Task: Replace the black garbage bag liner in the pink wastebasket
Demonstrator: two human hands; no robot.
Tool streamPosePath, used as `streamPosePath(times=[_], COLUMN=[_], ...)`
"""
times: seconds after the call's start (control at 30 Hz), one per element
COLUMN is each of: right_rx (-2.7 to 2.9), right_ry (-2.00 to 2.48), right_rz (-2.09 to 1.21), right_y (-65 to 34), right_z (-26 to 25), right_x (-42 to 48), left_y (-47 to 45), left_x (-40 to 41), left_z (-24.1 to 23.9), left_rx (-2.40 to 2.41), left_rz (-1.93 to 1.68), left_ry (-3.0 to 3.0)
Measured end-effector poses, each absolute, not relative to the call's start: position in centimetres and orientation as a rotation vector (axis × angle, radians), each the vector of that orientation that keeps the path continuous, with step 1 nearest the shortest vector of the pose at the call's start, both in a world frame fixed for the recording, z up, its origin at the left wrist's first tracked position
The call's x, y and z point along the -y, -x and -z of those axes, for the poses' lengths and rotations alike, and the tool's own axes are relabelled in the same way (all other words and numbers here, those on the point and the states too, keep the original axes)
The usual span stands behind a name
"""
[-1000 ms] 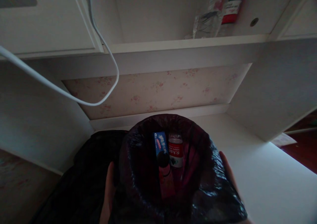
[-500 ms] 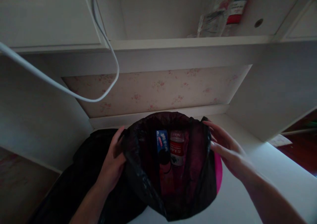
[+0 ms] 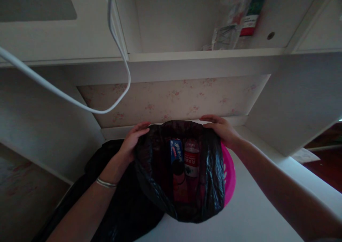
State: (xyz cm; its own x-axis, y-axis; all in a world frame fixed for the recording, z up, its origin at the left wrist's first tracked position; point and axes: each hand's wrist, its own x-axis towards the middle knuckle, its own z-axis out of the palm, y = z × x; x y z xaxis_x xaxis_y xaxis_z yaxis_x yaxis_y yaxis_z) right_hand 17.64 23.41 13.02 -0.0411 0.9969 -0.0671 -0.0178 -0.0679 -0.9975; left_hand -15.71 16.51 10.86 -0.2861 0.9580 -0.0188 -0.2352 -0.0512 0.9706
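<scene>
A black plastic bin liner (image 3: 213,178) sits in a pink waste bin (image 3: 229,170) on a white surface. My left hand (image 3: 132,139) grips the liner's far left edge. My right hand (image 3: 221,128) grips its far right edge, and the liner is pulled off the bin's rim there, so the pink rim shows. Inside lie a blue carton (image 3: 176,151), a plastic bottle with a red label (image 3: 191,159) and a reddish tube (image 3: 178,185).
A second black bag (image 3: 120,206) lies to the left of the bin. A white cable (image 3: 80,104) hangs in a loop at upper left. On the white shelf (image 3: 208,53) above stand a clear bag and a bottle (image 3: 242,15). Flowered wallpaper (image 3: 173,99) backs the niche.
Both hands have slid from the near sides of the bin up to its far rim. The liner has come off the rim on the right, baring pink plastic.
</scene>
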Motion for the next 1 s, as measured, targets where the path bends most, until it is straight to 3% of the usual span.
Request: streamPosePath(times=[0.43,1.0], right_rx=[1.275,1.249], right_ry=[1.273,0.887], right_rz=[-1.464,-1.221], right_y=[-19.1,-17.7], right_z=[-12.2,-14.5], right_x=[-23.3,-23.3], left_y=[17.2,17.1], left_x=[-17.8,-17.0], left_z=[-11.5,-12.8], left_rx=[-1.162,-1.073], left_rz=[-1.806,-1.881], left_ry=[-1.024,-1.021])
